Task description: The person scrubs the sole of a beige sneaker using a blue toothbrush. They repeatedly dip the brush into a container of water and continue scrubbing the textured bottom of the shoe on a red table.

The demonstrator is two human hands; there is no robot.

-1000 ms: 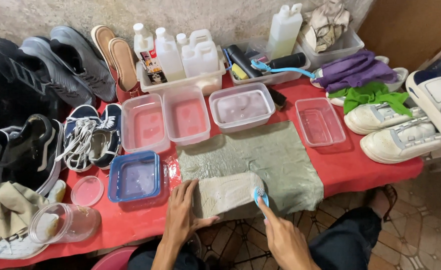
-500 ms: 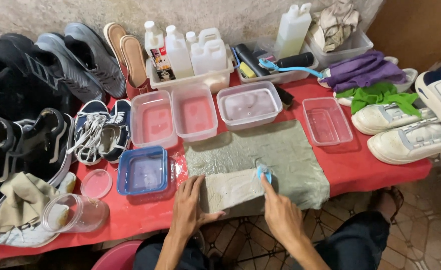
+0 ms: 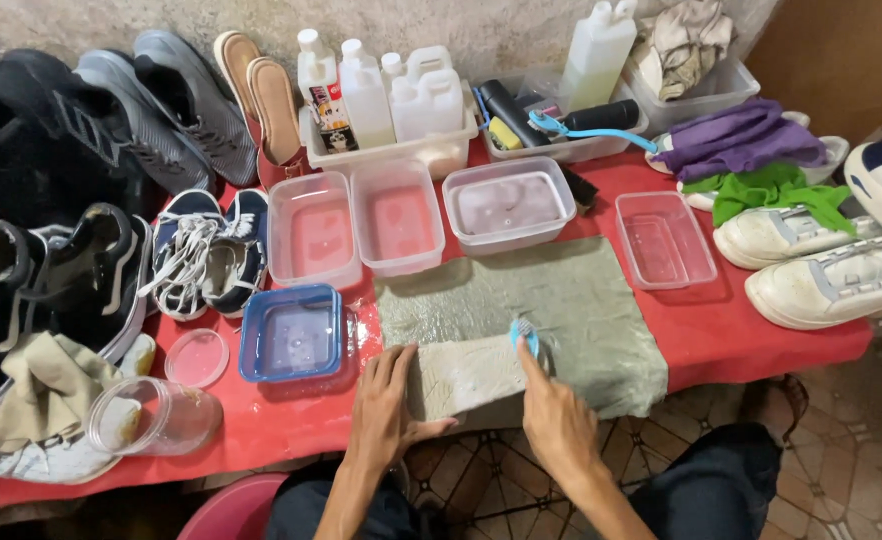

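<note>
red tablecloth (image 3: 741, 340), grey-green mat (image 3: 581, 300), pale insole (image 3: 466, 372), blue brush (image 3: 524, 335), blue-rimmed container (image 3: 291, 338), white sneakers (image 3: 821, 262)

An insole (image 3: 466, 372) is laid on a cloth mat (image 3: 581, 300) between the left hand (image 3: 386, 410) and the right hand (image 3: 556, 420), with a small brush (image 3: 524, 335) set at its far right end. A lidded tub (image 3: 293, 333) is placed just left of the left hand; three open tubs (image 3: 401, 215) are ranged beyond both hands, and sneakers (image 3: 811, 260) are found well right of the right hand.
</note>
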